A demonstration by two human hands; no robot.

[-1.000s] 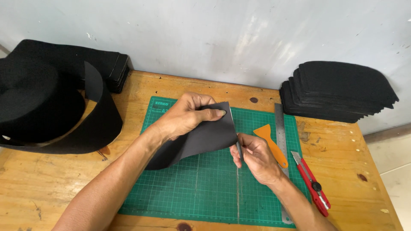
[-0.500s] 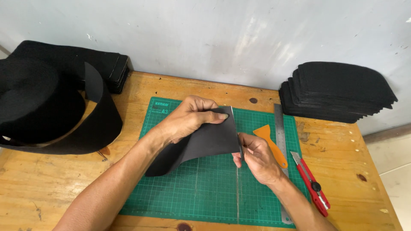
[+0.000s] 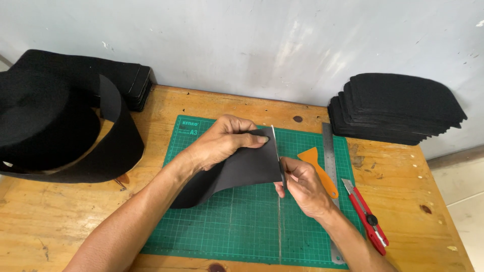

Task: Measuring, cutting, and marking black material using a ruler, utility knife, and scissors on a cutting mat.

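Fingers (image 3: pixel 252 137) pinch felt piece (image 3: pixel 237 171) | long axis lower-left to upper-right

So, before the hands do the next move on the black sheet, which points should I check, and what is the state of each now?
1. Left hand holds the top of the black sheet: ok.
2. Right hand pinches the sheet's right edge: ok.
3. Sheet is over the green cutting mat: ok.
4. Sheet lies flat: not ok, it is lifted and curved.
5. Red utility knife lies apart from both hands, right of the steel ruler: ok. Blade out or in: cannot tell.
6. Orange scraper is clear of the right hand: cannot tell, they are very close.
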